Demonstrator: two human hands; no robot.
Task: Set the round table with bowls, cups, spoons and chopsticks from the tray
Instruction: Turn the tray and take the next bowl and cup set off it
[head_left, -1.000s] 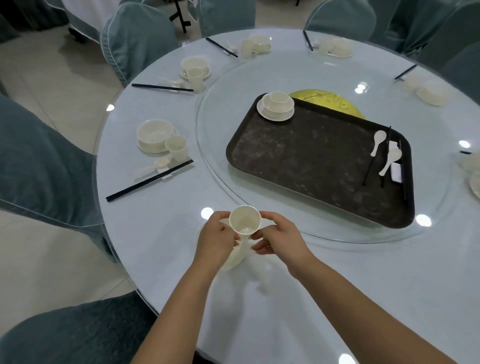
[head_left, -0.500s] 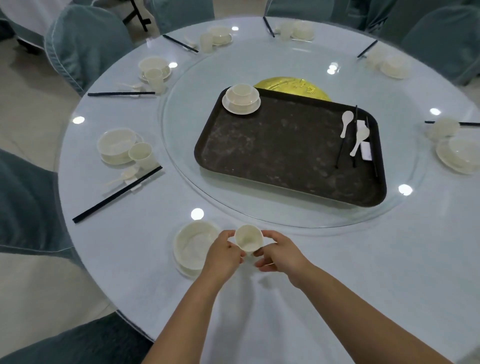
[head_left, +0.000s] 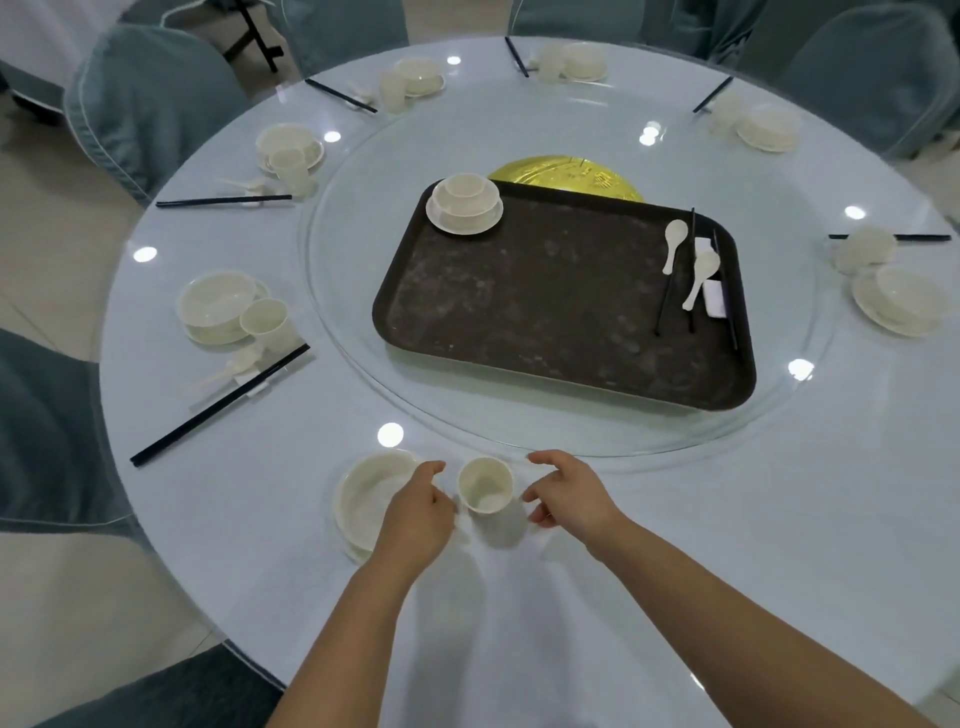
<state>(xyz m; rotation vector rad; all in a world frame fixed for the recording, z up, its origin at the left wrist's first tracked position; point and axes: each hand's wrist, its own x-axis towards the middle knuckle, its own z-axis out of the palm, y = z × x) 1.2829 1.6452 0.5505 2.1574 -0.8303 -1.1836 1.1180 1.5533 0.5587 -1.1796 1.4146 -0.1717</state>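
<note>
A cream cup (head_left: 485, 491) stands upright on the round table (head_left: 675, 519) at the near edge, just right of a cream bowl on a plate (head_left: 366, 499). My left hand (head_left: 415, 512) hovers at the cup's left side, partly over the bowl, with fingers loosely curled and nothing in them. My right hand (head_left: 566, 491) is a short gap to the cup's right, also loosely curled and holding nothing. On the dark tray (head_left: 545, 322) sit a stacked bowl set (head_left: 464, 202), two white spoons (head_left: 674, 244), black chopsticks (head_left: 675, 280) and white rests (head_left: 716, 299).
The tray lies on a glass turntable (head_left: 353, 332) with a gold disc (head_left: 566, 174) behind it. Laid place settings ring the table, such as the one at the left (head_left: 223, 306) with chopsticks (head_left: 218, 405). Blue-covered chairs (head_left: 145, 98) surround the table.
Both hands held the cup before. It now stands on the table beside the bowl, and both hands have let go and drawn apart.
</note>
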